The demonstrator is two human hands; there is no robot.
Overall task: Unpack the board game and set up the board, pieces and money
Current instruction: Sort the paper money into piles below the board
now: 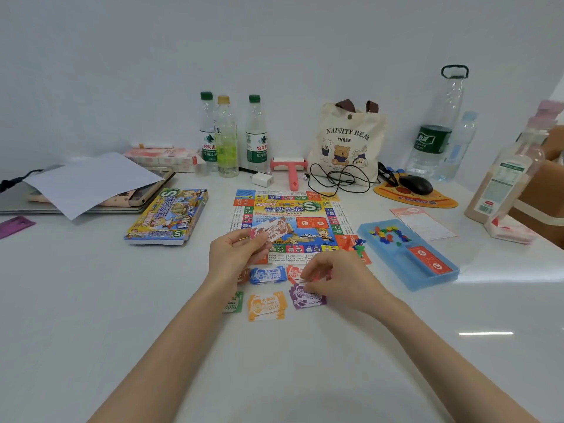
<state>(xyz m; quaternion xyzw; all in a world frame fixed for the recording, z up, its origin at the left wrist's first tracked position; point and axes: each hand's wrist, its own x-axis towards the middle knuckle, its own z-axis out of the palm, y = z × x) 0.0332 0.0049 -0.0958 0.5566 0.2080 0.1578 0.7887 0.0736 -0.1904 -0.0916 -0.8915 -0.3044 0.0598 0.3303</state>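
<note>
1. Two hands are at work above the table [122, 300], just in front of the board [290, 221]
2. One board lies flat and open in the middle of the table
3. The left hand [235, 254] pinches a small fan of notes [268, 232] between thumb and fingers, held over the board's near edge; how many notes are in the fan cannot be told
4. The right hand [329, 276] hangs with its fingers curled down onto the red pile [294, 273]; whether it grips a note cannot be told
5. Six money piles lie in two rows of three: brown pile [244, 276], blue pile [268, 274] and the red pile behind; green pile [233, 302], orange pile [267, 305] and purple pile [308, 297] in front
6. One box [169, 216] lies left of the board
7. One tray [393, 264] sits right of the board and holds a heap of pieces [387, 233] and one red deck [430, 261]
8. A few pawns [355, 244] stand on the board's near right corner, too small to count
9. Three bottles [256, 132] stand side by side behind the board, with one bag [345, 138] to their right
</note>
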